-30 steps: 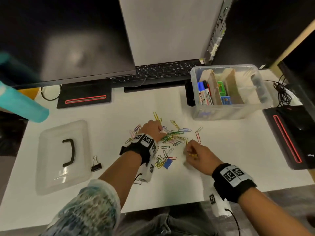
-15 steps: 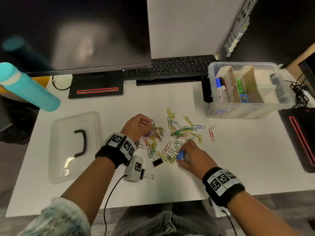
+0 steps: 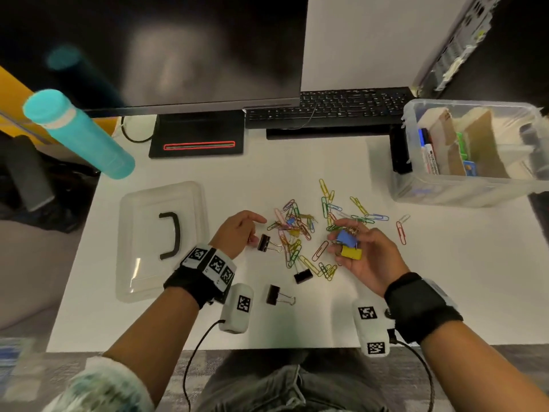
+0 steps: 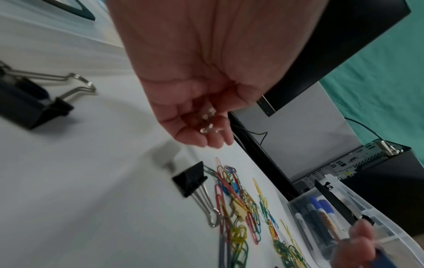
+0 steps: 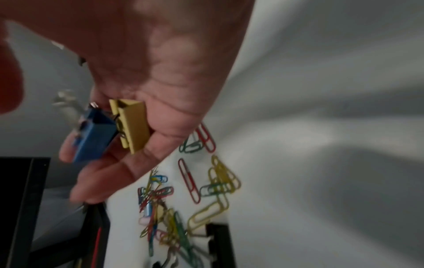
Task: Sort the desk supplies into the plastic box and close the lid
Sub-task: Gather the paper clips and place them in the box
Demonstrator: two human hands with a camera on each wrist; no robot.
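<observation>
Since half a second ago my right hand (image 3: 367, 257) has lifted off the desk, palm up, fingers curled round 1 blue binder clip (image 3: 346, 237) and 1 yellow binder clip (image 3: 352, 253). Left hand (image 3: 237, 236) hovers loosely curled, holding nothing I can tell, just beside a black binder clip (image 3: 264, 242). Paper clips (image 3: 300, 230) lie between. Plastic box (image 3: 463, 191) stands far right, lid (image 3: 142, 242) left.

We are at an office desk (image 3: 208, 179): behind it a monitor (image 3: 184, 49), keyboard (image 3: 326, 107) and desktop computer (image 3: 463, 37).
</observation>
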